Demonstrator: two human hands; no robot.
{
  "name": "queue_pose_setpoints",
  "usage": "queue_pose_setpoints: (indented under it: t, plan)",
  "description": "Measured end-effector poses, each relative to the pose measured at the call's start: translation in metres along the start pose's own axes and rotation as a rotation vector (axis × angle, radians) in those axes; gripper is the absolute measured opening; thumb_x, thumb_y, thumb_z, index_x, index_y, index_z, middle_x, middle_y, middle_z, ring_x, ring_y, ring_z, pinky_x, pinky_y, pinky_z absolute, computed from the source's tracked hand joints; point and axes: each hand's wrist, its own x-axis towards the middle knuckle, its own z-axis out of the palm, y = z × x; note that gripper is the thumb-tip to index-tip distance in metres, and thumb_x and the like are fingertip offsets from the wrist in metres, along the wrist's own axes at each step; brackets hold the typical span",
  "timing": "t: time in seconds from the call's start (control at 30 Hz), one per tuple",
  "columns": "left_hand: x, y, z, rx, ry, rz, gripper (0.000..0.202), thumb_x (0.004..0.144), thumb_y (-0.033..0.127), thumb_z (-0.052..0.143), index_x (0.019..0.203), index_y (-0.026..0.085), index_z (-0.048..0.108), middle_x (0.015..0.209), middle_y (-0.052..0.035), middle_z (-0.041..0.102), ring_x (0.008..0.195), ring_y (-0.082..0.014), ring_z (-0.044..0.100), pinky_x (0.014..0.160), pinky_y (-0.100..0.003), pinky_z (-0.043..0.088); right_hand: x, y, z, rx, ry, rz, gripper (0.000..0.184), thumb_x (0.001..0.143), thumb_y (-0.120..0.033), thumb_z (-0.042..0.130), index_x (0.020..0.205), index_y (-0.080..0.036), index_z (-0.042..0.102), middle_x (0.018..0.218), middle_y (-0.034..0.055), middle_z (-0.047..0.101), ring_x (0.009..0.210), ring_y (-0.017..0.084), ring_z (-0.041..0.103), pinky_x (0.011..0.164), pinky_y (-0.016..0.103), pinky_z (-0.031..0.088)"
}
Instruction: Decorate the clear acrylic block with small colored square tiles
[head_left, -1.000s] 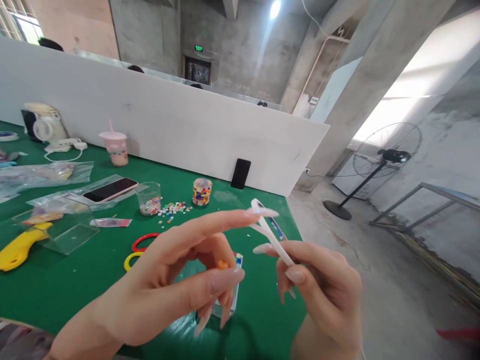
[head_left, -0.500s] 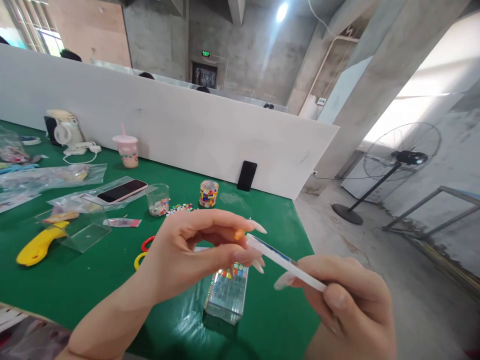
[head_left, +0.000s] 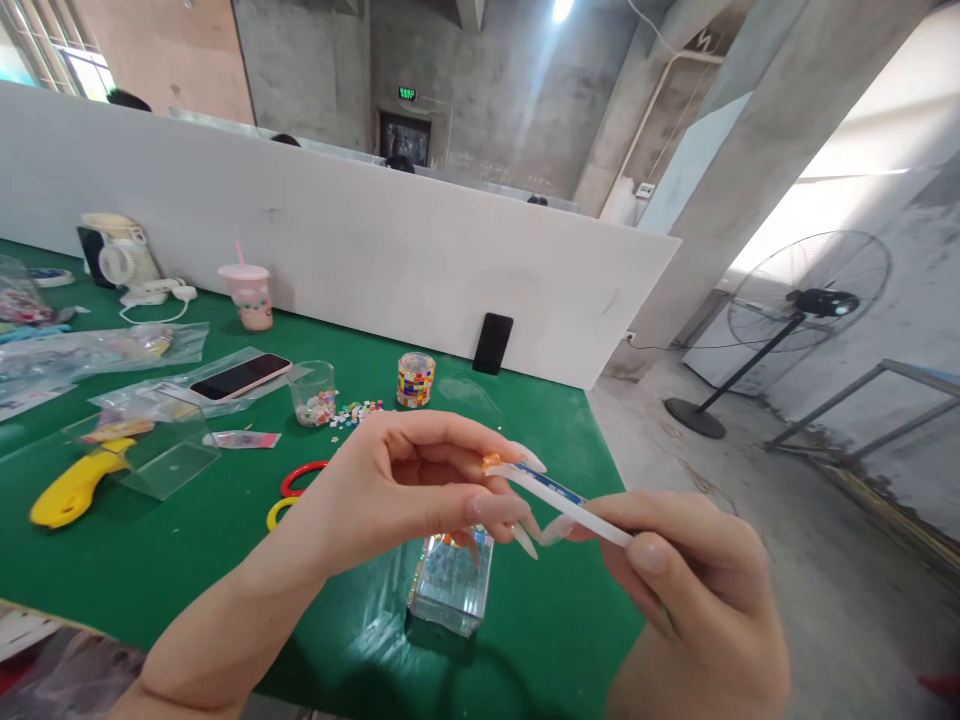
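Note:
Both my hands are raised over the table around a slim white tube [head_left: 609, 531] with a blue printed label, seen edge-on. My right hand [head_left: 697, 600] pinches its right end between thumb and fingers. At the other end, the fingers of my left hand [head_left: 397, 490] close around an orange cap [head_left: 491, 464], which meets the tube. The fingers partly hide this end. Below my left hand stands a clear rectangular container [head_left: 452, 585] with coloured pieces on its far part, partly covered by the fingers. Scissors [head_left: 302, 478] with red and yellow handles lie beside my left wrist.
Behind are a mosaic-covered jar [head_left: 415, 381], a clear cup [head_left: 313, 395] of small pieces, loose pieces [head_left: 358, 412] and a leaning black phone [head_left: 493, 343]. Leftward lie a yellow-handled tool [head_left: 79, 488], a clear acrylic piece [head_left: 176, 465], another phone [head_left: 241, 377] and a pink cup [head_left: 250, 298]. A white partition [head_left: 360, 250] bounds the back.
The orange cap, apart from the tube's end before, now touches it. My right hand has moved slightly left with the tube. The view has shifted a little.

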Motion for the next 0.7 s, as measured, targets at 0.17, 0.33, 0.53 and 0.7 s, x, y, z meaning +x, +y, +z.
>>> queue_pose_setpoints:
  t: [0.17, 0.33, 0.53, 0.7]
  plan:
    - [0.0008, -0.0006, 0.0011, 0.054, 0.029, -0.008, 0.01, 0.07, 0.012, 0.081, 0.076, 0.02, 0.079, 0.058, 0.0001, 0.074, 0.054, -0.0119, 0.07, 0.046, -0.012, 0.053, 0.0003, 0.0002, 0.0003, -0.017, 0.008, -0.003, 0.024, 0.095, -0.033, 0.055, 0.099, -0.034, 0.078, 0.036, -0.0065, 0.042, 0.027, 0.01, 0.035, 0.026, 0.023, 0.022]
    - [0.0009, -0.0037, 0.0021, 0.054, 0.058, 0.021, 0.004, 0.077, 0.016, 0.077, 0.075, 0.019, 0.078, 0.059, -0.0001, 0.074, 0.055, -0.0106, 0.071, 0.045, -0.01, 0.051, 0.0002, -0.0004, 0.002, -0.063, 0.047, -0.023, 0.019, 0.093, -0.03, 0.059, 0.091, -0.031, 0.078, 0.038, -0.0058, 0.047, 0.027, 0.011, 0.037, 0.028, 0.025, 0.029]
    - [0.003, -0.0079, 0.0006, 0.057, 0.072, 0.062, 0.003, 0.075, 0.018, 0.079, 0.074, 0.021, 0.078, 0.058, 0.0015, 0.073, 0.053, -0.0094, 0.07, 0.046, -0.01, 0.052, 0.0003, -0.0052, 0.0045, -0.12, 0.077, -0.032, 0.023, 0.092, -0.036, 0.059, 0.086, -0.028, 0.079, 0.036, -0.0043, 0.048, 0.029, 0.013, 0.039, 0.032, 0.028, 0.031]
    - [0.0037, -0.0073, -0.0022, 0.032, 0.057, 0.062, 0.004, 0.076, 0.018, 0.079, 0.072, 0.019, 0.077, 0.058, 0.0009, 0.073, 0.052, -0.0093, 0.069, 0.047, -0.01, 0.053, -0.0003, -0.0069, 0.0051, -0.14, 0.064, -0.024, 0.028, 0.093, -0.04, 0.057, 0.083, -0.026, 0.079, 0.036, -0.0038, 0.047, 0.029, 0.014, 0.039, 0.033, 0.03, 0.031]
